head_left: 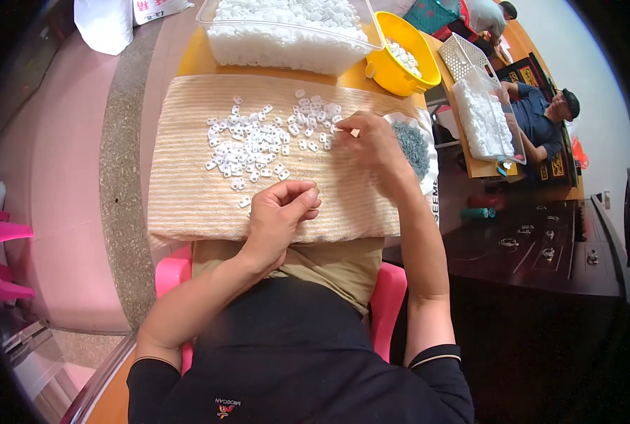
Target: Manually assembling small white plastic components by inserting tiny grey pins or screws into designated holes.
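Head view, only one. Small white pieces with dark holes lie on a striped cloth over the desk: bigger loose pile left of centre, smaller cluster beside it toward the right hand. A few strays sit apart, one just left of the left hand.

Left hand: near edge of the cloth, thumb pressed against the index finger, other fingers curled in. Could be pinching something small; can't tell, tips hide it. Right hand: reaching over the right side of the smaller cluster, thumb and index coming near each other by an end piece. Touching or just short of it, can't tell; blurred.

Right of that hand, a heap of small grey parts, on something white, kind unclear. Behind: clear tub full of white pieces, yellow basin with more. Co-worker off right, next to another tub of white stuff.

Step in hand, my read: handling pieces singly, right hand working at the cluster, left one waiting close to the body. Next move likely calls for a light fingertip pinch on one piece without dragging its neighbours, since several overlap.
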`<state>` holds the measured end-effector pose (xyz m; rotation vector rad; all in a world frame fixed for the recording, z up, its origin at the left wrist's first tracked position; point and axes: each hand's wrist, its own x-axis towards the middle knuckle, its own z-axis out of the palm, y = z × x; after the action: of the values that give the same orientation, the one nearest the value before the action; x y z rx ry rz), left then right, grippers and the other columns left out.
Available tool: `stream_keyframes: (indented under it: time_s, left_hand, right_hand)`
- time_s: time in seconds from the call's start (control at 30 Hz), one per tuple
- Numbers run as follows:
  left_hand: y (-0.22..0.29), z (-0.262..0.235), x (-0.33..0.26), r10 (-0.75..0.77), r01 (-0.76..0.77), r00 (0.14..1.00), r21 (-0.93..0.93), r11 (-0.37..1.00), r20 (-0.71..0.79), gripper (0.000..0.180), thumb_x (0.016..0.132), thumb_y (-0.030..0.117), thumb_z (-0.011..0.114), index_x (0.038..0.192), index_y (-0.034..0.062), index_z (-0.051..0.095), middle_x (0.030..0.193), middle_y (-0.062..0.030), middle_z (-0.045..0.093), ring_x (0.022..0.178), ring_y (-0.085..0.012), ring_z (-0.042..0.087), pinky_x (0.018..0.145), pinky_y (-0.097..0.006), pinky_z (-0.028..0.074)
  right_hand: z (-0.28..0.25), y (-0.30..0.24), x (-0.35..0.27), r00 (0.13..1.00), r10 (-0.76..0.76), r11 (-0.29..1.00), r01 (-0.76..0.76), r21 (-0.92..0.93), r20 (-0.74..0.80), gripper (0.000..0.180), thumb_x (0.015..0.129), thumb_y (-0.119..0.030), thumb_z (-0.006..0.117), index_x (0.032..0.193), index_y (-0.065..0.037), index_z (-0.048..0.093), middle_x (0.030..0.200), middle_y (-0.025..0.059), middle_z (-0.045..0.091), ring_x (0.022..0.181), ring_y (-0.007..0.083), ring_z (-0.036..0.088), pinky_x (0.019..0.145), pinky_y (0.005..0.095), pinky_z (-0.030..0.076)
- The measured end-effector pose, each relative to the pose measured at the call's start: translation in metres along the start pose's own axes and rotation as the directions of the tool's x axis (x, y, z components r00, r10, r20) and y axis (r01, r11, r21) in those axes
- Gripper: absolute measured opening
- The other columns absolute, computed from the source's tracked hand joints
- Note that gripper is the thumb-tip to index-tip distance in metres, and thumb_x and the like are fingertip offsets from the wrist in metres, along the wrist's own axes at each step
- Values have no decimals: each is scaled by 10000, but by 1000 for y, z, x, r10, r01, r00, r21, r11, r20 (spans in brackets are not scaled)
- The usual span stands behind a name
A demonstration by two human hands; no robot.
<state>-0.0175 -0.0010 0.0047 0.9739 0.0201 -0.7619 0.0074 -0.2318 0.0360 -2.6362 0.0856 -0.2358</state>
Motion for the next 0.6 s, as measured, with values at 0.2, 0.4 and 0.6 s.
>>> stream_keyframes:
  time_s: [0.2,0.4,0.6]
  left_hand:
    - [0,1,-2,0,0,1000,10,1000,17,153,891,99,655,1013,8,651,884,-45,656,800,-108,625,730,-252,546]
    - [3,3,-4,3,-3,1000,11,1000,21,163,891,101,654,1014,-5,649,872,-49,650,791,-103,619,716,-245,539]
    - [1,1,0,22,-23,999,-29,999,-25,185,903,105,639,1050,-8,633,896,-51,645,798,-112,620,721,-253,544]
  right_hand:
    - [15,-5,4,998,60,958,-52,-283,21,169,824,-169,579,889,-73,702,943,139,660,898,342,634,794,436,503]
    - [21,-5,3,995,97,960,-102,-262,-32,174,832,-196,622,917,-64,696,919,121,664,910,328,626,792,423,490]
    - [11,-24,-20,993,-3,1000,3,2,-116,146,865,-157,637,881,-15,667,716,110,645,653,217,621,615,317,484]
